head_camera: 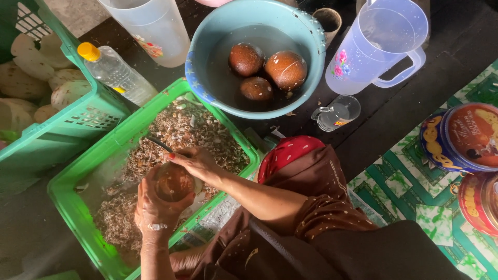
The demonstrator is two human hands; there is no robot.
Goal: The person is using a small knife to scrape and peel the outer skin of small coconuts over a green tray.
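Note:
My left hand (153,211), with a ring on one finger, cups a round brown fruit (173,181) over a bright green crate (67,176). My right hand (198,163) rests on top of the fruit and grips a thin dark blade (157,142) that points up and left. Brown and pale shavings (192,127) cover the crate's bottom under both hands. Beyond the crate stands a teal basin (311,46) of water holding three more brown round fruits (285,68).
A second teal crate (88,116) at the left holds pale slices. A plastic bottle with a yellow cap (116,72), two translucent jugs (378,46) (150,26) and a small glass mug (338,112) stand around the basin. Round tins (464,136) sit on a green patterned mat (404,181) at the right.

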